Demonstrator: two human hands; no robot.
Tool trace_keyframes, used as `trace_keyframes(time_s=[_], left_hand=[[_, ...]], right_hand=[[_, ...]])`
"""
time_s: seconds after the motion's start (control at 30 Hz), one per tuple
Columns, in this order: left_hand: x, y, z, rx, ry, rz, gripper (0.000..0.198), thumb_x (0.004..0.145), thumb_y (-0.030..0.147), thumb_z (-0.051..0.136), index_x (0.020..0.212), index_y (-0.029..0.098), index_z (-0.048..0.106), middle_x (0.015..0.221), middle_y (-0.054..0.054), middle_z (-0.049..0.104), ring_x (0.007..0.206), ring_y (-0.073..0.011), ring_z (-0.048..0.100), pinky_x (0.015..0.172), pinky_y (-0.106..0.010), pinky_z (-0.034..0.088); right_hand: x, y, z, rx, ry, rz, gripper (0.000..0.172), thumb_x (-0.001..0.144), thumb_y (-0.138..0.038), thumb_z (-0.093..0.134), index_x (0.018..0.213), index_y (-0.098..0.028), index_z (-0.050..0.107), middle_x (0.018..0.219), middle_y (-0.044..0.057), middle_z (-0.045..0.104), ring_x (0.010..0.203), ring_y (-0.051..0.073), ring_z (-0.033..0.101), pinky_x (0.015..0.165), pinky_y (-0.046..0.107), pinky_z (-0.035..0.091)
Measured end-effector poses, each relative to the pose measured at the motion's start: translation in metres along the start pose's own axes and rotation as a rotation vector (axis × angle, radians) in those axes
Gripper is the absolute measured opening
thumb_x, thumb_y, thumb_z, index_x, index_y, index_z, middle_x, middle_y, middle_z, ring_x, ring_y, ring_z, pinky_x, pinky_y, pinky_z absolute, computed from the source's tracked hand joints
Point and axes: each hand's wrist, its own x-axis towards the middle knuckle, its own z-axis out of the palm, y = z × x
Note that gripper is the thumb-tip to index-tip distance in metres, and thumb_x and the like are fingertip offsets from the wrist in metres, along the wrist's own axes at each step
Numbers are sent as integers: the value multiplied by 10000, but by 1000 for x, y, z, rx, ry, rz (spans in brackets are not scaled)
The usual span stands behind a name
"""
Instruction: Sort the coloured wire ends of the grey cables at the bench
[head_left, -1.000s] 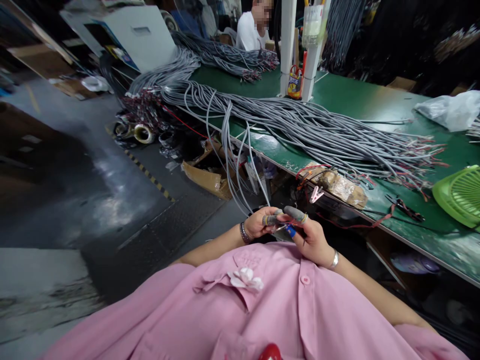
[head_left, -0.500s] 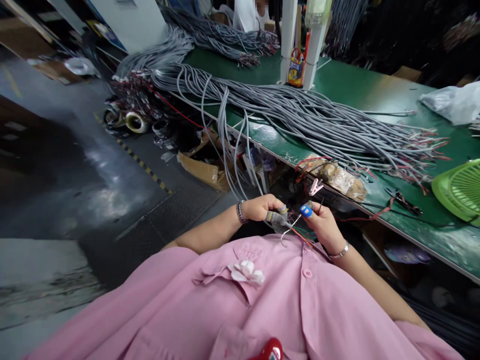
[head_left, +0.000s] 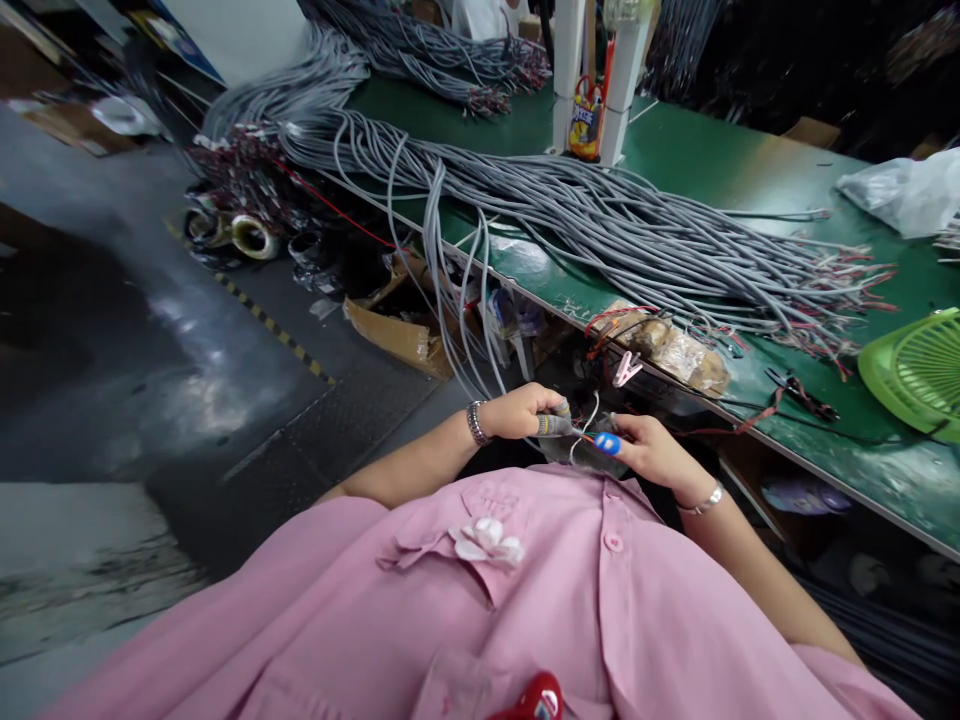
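My left hand (head_left: pixel 525 411), with grey covers on its fingertips, is closed on the end of a grey cable (head_left: pixel 574 431) in front of my chest. Thin coloured wires fan out of that end, and a white strand (head_left: pixel 593 408) curls upward beside it. My right hand (head_left: pixel 643 450), with a blue cover on the thumb, pinches some of the wires just right of the left hand. Which wires lie between its fingers is partly hidden. A pink clip (head_left: pixel 627 369) stands at the table edge just above the right hand.
A long bundle of grey cables (head_left: pixel 570 215) lies across the green table (head_left: pixel 697 150), with several loops hanging over its edge. Cutters (head_left: pixel 802 393) and a green basket-like item (head_left: pixel 915 375) lie at right. An opened cardboard box (head_left: pixel 397 325) and tape rolls (head_left: pixel 253 238) are below the table.
My right hand has lowered and turned, its blue-covered thumb now pointing left along the wires. The white strand now curls upward instead of running to the right hand. The view has shifted slightly.
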Motion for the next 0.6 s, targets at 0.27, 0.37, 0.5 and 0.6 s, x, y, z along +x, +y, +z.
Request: trace_keyframes(time_s=[0.27,0.37,0.5,0.6], left_hand=[[4,12,2,171,36,7,243,845,336,639,883,103,693,770,-35,659,664,-107,551,628,-185,420],[2,11,3,132,52,59,274,886,357,597,930,109,706,829,-65,686,734,-133,596,691,-207,456],[-3,9,2,-159,-73,92,382,860,454,635,930,90,728,855,-123,707,751,-168,639,681,-236,489],[-4,7,1,-342,19,34,444,797,507,695,882,73,730,705,-90,665,575,-112,561,523,-200,421]], right_hand=[[17,-7,28,-31,186,-29,321,832,-438,625,670,-161,612,654,-4,542,616,117,440,563,245,352],[19,3,34,271,321,80,326,796,-461,659,682,-158,625,619,-6,540,574,105,428,520,234,340],[23,22,26,690,511,244,370,694,-491,757,692,-158,596,551,-34,508,458,52,295,408,202,183],[24,39,18,887,577,259,404,635,-477,816,728,-176,563,585,-40,541,426,31,249,380,182,135]])
